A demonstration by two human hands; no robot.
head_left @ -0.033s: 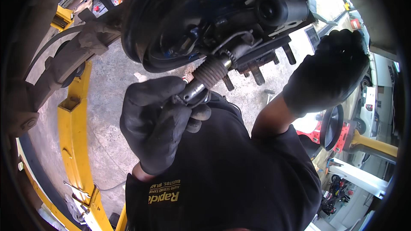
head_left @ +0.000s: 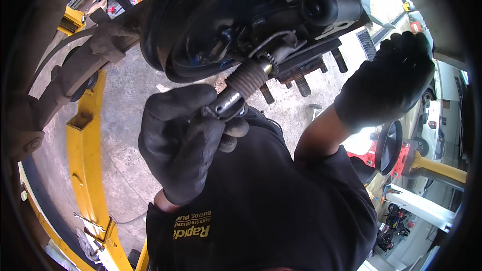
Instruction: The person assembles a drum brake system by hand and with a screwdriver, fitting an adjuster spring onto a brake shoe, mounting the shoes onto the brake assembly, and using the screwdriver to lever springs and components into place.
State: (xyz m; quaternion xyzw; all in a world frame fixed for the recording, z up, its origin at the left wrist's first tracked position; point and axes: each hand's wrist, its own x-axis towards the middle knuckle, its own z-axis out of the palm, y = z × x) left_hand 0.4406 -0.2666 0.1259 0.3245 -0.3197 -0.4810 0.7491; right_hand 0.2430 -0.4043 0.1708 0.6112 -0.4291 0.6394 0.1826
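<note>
In my gloved left hand (head_left: pixel 181 140), thumb and fingers are closed on the shiny metal end of a brake adjuster (head_left: pixel 231 101). A dark coil spring (head_left: pixel 247 79) is wound around its middle, and a small toothed wheel (head_left: pixel 268 63) sits at its far end. Beyond that is a bent metal wire clip, close against the black wheel hub and brake assembly (head_left: pixel 281 5). My gloved right hand (head_left: pixel 386 80) is raised at the right of the assembly with its fingers curled; whatever they may hold is hidden.
Threaded studs (head_left: pixel 301 83) stick out below the assembly. A rusty suspension arm (head_left: pixel 100 52) runs in from the left, with a yellow lift post (head_left: pixel 88 160) behind it. To the right stand a red stand with a black dish (head_left: pixel 389 148) and a parked white vehicle (head_left: pixel 433 115).
My left hand has shifted slightly to the left and up with the adjuster's end. My right hand has moved a little to the right, still curled.
</note>
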